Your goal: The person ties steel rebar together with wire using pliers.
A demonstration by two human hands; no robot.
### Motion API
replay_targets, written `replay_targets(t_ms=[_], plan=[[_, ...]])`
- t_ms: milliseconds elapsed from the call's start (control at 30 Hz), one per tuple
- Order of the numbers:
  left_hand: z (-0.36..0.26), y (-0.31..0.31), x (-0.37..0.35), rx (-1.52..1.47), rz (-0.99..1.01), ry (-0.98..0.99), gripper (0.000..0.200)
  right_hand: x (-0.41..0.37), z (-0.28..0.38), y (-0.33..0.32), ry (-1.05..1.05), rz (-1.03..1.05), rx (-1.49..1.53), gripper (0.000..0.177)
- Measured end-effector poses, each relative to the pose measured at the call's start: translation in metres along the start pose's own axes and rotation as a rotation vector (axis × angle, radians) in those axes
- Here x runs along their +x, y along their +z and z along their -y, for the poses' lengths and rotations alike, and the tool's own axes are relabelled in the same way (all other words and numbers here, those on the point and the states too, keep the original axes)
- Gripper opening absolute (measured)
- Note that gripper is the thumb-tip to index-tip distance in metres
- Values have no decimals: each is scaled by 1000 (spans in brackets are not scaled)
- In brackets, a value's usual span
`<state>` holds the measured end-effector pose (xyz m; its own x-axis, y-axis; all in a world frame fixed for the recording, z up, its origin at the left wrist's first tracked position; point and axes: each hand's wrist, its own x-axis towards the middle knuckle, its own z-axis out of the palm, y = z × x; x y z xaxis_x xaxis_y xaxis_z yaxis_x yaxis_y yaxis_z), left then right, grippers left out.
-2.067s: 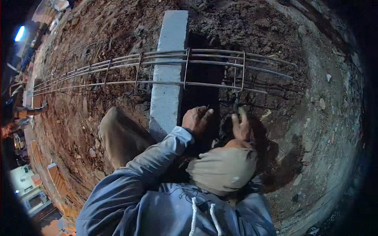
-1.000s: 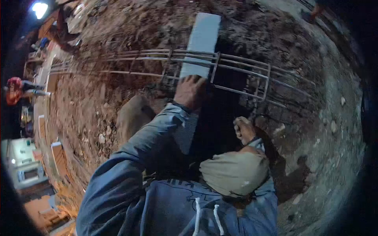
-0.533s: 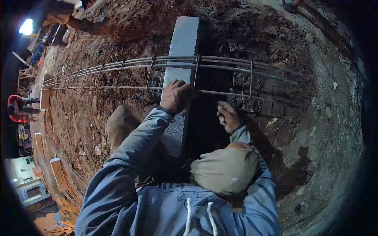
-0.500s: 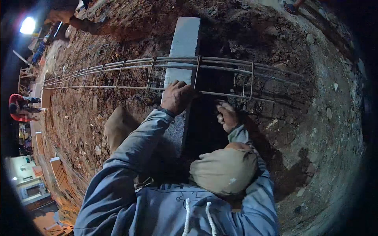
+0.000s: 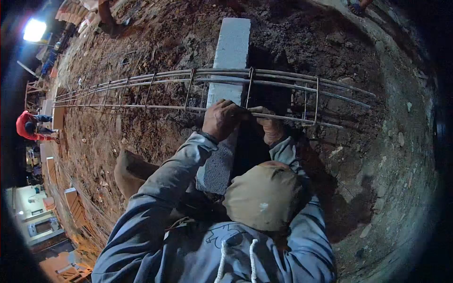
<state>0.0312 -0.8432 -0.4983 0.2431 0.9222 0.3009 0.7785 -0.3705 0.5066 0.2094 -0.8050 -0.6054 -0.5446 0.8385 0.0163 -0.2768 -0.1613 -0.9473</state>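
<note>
A long rebar cage [image 5: 155, 107] of thin bars tied with stirrups lies across a pale, block-shaped beam [image 5: 230, 47]. My left hand [image 5: 221, 121] is closed over the cage's near bar, above the beam, close to a stirrup [image 5: 249, 87]. Just right of it, my right hand [image 5: 270, 128] has its fingers bent around the same bar, its fingertips near the left hand's. Whether a small piece of wire sits between the fingers cannot be made out. The beam's near end reaches between my knees.
Rough dirt ground [image 5: 165, 132] surrounds the cage. At the far left, a person in red [image 5: 30, 126] bends near a block [image 5: 58, 111] under the cage's far end. A bright lamp [image 5: 34, 30] shines at upper left. Another person's leg [image 5: 107, 19] shows at the top.
My right hand has moved up to the near bar, beside my left hand. The cage and beam appear shifted slightly right in view. The person in red has changed posture.
</note>
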Motion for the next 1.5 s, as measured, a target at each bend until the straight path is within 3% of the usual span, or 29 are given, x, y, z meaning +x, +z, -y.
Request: replay_targets(t_ms=[67,167,267,333,433,467,533,700,767,967,1000,1133,1200,1300,1367,1433,1500], plan=[[-7,2,0,-23,-11,-202,17,0,-2,-1,39,-14,-16,31],[-18,-1,1,-149,-138,-134,21,-2,-21,-4,14,-54,-95,30],[0,11,-6,-148,-123,-82,24,-9,-25,3,3,-128,-211,27],[-5,5,-4,-154,-108,-98,24,-15,26,32,244,-358,-518,22],[-4,7,-4,-195,-60,-137,24,-21,49,48,298,-353,-662,15],[-1,8,-4,-223,-36,-166,24,-23,47,49,300,-358,-666,15],[-1,8,-2,-222,-93,-130,22,-26,43,55,-113,-379,-960,13],[1,10,0,-327,-108,-118,18,-22,61,73,-32,-445,-1130,15],[-1,8,0,-423,0,-269,19,-21,54,73,27,-430,-1087,17],[-8,5,3,-374,-26,-217,22,-17,49,80,36,-515,-1172,18],[-8,6,2,-374,-49,-215,21,-15,56,85,141,-530,-1219,17],[-5,2,1,-441,-34,-171,21,-12,61,82,123,-491,-1262,11],[1,4,-4,-492,-40,-161,19,-8,60,80,7,-354,-1430,8],[10,-7,-10,-607,-5,-59,17,-6,85,90,90,-312,-1454,7],[17,-15,-10,-542,47,-12,19,-6,87,89,43,-284,-1461,7],[25,-13,-8,-410,110,195,19,-4,90,87,110,-227,-1501,6],[32,-15,-14,-429,150,153,22,-4,82,79,93,-196,-1475,5]])
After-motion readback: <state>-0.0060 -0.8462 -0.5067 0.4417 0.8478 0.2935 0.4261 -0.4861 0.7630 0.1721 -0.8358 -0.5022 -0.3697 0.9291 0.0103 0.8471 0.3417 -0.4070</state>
